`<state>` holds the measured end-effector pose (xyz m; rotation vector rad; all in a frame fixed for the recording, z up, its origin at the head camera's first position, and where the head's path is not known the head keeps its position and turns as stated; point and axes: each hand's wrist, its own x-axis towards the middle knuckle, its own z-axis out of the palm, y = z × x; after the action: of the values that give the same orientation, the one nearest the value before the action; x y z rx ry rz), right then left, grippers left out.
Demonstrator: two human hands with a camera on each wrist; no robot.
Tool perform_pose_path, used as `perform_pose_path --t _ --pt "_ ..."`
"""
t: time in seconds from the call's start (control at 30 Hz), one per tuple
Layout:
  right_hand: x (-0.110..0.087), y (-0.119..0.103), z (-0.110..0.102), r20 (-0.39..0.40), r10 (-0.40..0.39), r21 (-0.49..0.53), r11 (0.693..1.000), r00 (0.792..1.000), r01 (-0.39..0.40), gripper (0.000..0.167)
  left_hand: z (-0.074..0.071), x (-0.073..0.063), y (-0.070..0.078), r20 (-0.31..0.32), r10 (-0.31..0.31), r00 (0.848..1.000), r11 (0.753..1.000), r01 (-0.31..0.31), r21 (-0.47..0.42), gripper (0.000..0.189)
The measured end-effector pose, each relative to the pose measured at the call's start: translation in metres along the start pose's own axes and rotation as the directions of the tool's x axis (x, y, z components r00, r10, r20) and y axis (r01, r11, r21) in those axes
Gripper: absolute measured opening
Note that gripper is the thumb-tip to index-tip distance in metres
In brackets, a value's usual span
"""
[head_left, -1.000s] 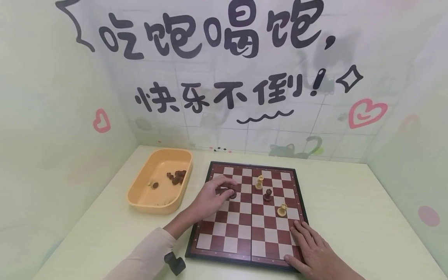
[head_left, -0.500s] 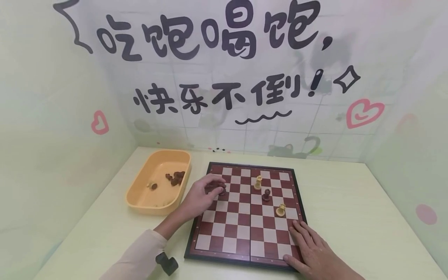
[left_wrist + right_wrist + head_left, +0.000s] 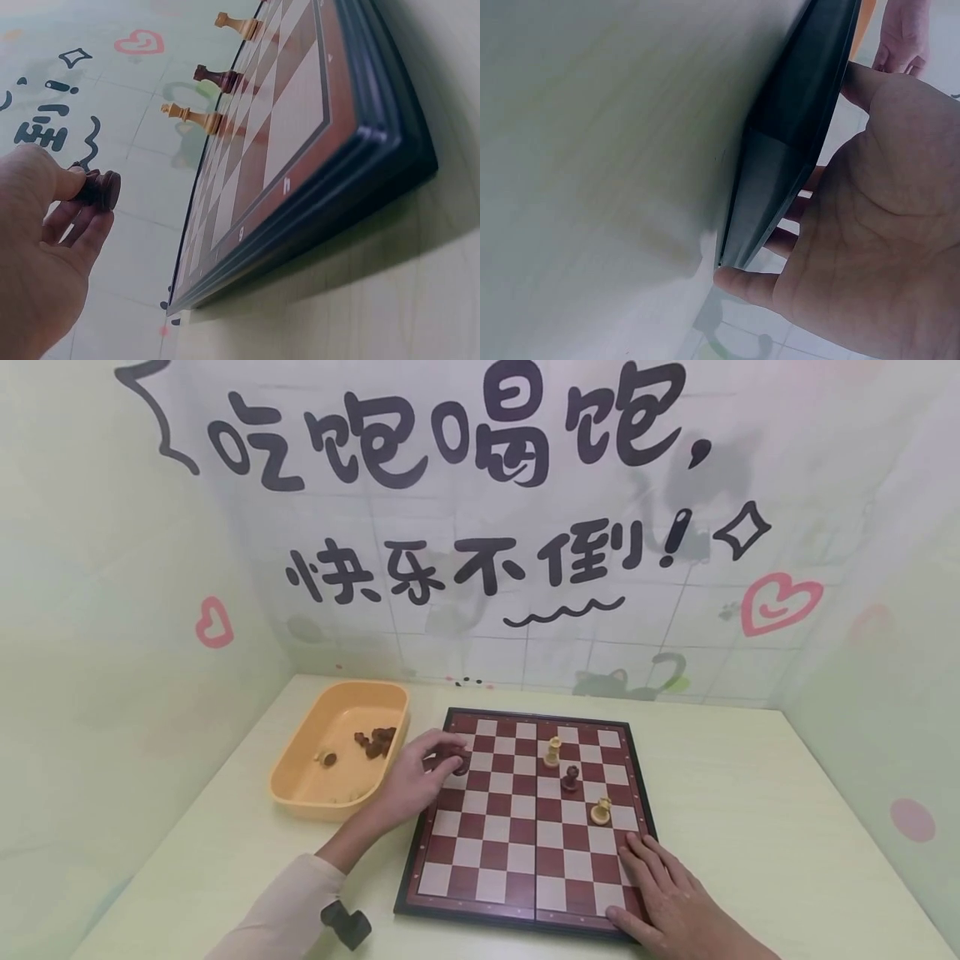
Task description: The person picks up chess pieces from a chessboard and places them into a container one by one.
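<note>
My left hand (image 3: pixel 411 777) pinches a dark brown chess piece (image 3: pixel 101 190) between thumb and fingers, over the left edge of the chessboard (image 3: pixel 491 885). The piece's round base shows in the left wrist view; the fingers hide its top, so its kind cannot be told. On the board's right half stand a pale king (image 3: pixel 193 118), a dark rook (image 3: pixel 217 77) and a pale rook (image 3: pixel 238 26). My right hand (image 3: pixel 678 893) rests on the board's near right corner, fingers extended; the right wrist view shows its palm beside the board's dark side.
A yellow tray (image 3: pixel 288 777) stands left of the board, with several dark chess pieces (image 3: pixel 378 742) and a few pale ones in it. A black strap piece (image 3: pixel 347 925) sits by the left sleeve. Printed cloth walls (image 3: pixel 480 660) enclose the pale table (image 3: pixel 757 793).
The left hand has moved left across the board with the dark chess piece, from its middle-left squares to its left edge. The right hand and the standing pieces have stayed put.
</note>
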<state>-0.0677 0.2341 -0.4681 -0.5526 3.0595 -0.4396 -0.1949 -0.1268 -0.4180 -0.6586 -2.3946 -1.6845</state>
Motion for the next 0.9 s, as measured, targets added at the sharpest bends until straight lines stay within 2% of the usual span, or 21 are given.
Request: perform_pose_path --t 0.17,0.3,0.57,0.67,0.8,0.9 --pt "0.001 0.001 0.002 -0.03 -0.002 0.013 1.0 1.0 0.003 0.085 -0.005 -0.001 0.0 -0.027 -0.005 1.0 1.0 0.005 0.019 0.022" --pt "0.001 0.002 0.001 -0.024 0.001 0.017 1.0 1.0 -0.001 0.086 -0.007 -0.001 -0.001 -0.039 0.001 0.999 1.0 0.0 0.003 0.021" --pt "-0.001 0.006 0.009 -0.115 -0.07 -0.085 0.995 0.991 0.06 0.078 -0.015 -0.002 -0.003 -0.057 0.01 0.998 1.0 -0.009 0.021 0.021" --pt "-0.001 0.006 0.009 -0.098 -0.056 -0.075 0.996 0.994 0.048 0.08 -0.019 -0.003 -0.003 -0.061 0.008 0.998 0.999 -0.006 0.039 0.023" --pt "-0.001 0.004 0.006 -0.05 -0.028 -0.006 1.0 0.998 0.028 0.083 -0.025 -0.004 -0.003 -0.076 0.005 0.997 0.999 -0.001 0.052 0.024" --pt "0.0 0.004 0.008 -0.056 -0.026 0.007 1.0 0.998 0.026 0.083 -0.031 -0.005 -0.005 -0.088 0.005 0.996 0.998 0.0 0.056 0.025"
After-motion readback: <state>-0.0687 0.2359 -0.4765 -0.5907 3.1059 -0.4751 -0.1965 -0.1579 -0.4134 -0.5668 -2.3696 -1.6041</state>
